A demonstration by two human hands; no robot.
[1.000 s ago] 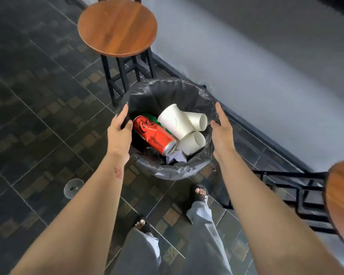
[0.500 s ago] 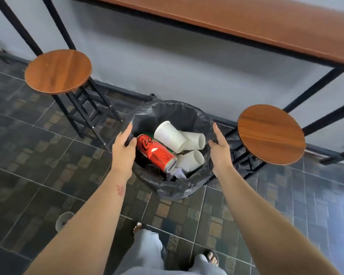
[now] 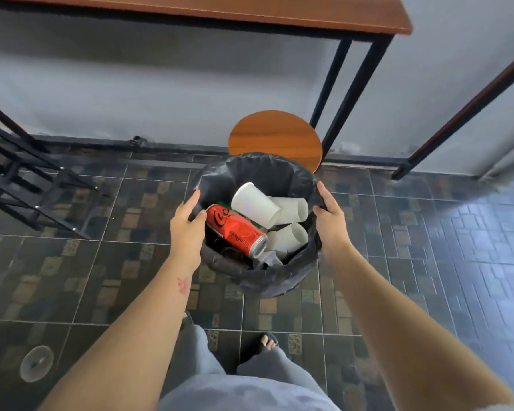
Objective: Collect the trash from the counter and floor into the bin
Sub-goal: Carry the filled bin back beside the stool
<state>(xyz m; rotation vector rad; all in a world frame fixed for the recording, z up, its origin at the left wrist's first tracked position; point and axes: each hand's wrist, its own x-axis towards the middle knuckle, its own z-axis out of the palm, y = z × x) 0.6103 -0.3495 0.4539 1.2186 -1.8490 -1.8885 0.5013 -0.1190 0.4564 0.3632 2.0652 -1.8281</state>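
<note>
Evidently, the left hand (image 3: 187, 229) and right hand (image 3: 330, 221) gripped opposite sides of the bin (image 3: 267, 280) at mid-frame, likely to carry it level with its red can (image 3: 235, 229) and white cups (image 3: 255, 203). A clear lid (image 3: 37, 363) lay on the floor, lower left.

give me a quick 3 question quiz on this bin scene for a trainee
1. True or false: the left hand and right hand both hold the rim of the bin.
2. Beside the red soda can, how many white paper cups show in the bin? A two, B three, C five.
3. Fill in: a clear plastic lid still lies on the ____.
Key: 1 true; 2 B; 3 floor.
</note>
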